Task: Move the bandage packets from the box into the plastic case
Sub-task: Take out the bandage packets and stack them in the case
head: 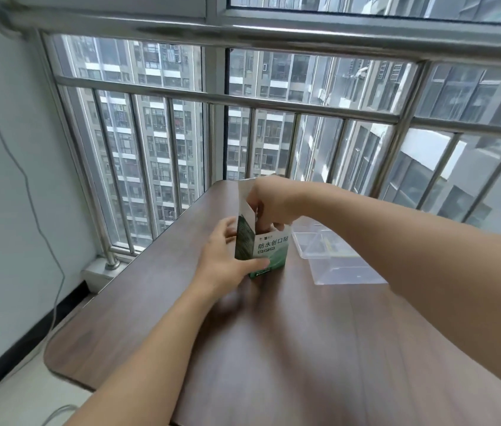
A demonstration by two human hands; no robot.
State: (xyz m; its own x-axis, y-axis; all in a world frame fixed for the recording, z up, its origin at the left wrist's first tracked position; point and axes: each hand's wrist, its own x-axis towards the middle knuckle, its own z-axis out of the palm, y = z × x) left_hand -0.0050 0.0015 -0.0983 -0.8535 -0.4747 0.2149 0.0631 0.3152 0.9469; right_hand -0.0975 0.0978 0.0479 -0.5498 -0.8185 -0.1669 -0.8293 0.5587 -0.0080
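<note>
A green and white bandage box (269, 250) stands upright on the brown table (289, 348), its top flap raised. My left hand (227, 259) wraps around the box's left side and front lower edge. My right hand (269, 202) comes from above with its fingers dipped into the box's open top; whatever they pinch is hidden inside. To the right of the box lies the clear plastic case (332, 259), its lid swung open, with something small and yellowish showing in its far half.
A steel railing (274, 109) and window stand just past the table's far edge. The white wall on the left carries a grey cable (27, 186) running down to the floor. The table's front left corner is rounded.
</note>
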